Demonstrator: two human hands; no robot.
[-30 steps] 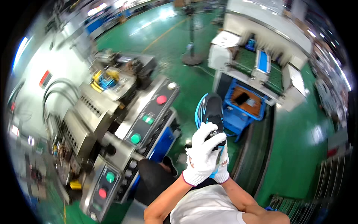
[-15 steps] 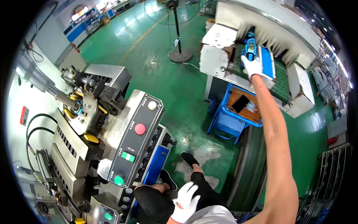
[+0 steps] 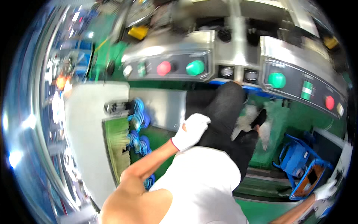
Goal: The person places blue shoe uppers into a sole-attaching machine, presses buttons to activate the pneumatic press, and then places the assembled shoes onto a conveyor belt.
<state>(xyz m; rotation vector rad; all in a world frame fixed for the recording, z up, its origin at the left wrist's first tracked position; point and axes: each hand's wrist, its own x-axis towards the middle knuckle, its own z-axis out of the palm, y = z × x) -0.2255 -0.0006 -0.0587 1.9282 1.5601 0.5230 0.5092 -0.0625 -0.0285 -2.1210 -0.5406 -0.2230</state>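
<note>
My left hand (image 3: pixel 192 131), in a white glove, rests at my lap against my dark shorts (image 3: pixel 220 112). Its fingers lie loosely spread, and nothing shows in it. At the far right, my right hand (image 3: pixel 325 189) wears a white glove too and reaches past a blue stool (image 3: pixel 294 158) with a wooden top toward the edge of a pale machine. Blur and the picture's rim hide its fingers and anything they touch. Left of me, several blue shoe-like pieces (image 3: pixel 138 114) sit by the brush-fringed opening (image 3: pixel 117 145) of a white machine housing (image 3: pixel 84 138).
Ahead stand two control panels, the left panel (image 3: pixel 167 69) and the right panel (image 3: pixel 304 84), with red and green buttons. A metal plate (image 3: pixel 160 106) lies left of my legs. On the stool's wooden top is a black phone (image 3: pixel 312 175). Green floor (image 3: pixel 279 127) spreads to the right.
My view has swung to the left, bringing the two panels ahead and the fringed machine at left into sight. My right hand has gone from the blue piece to the far right rim.
</note>
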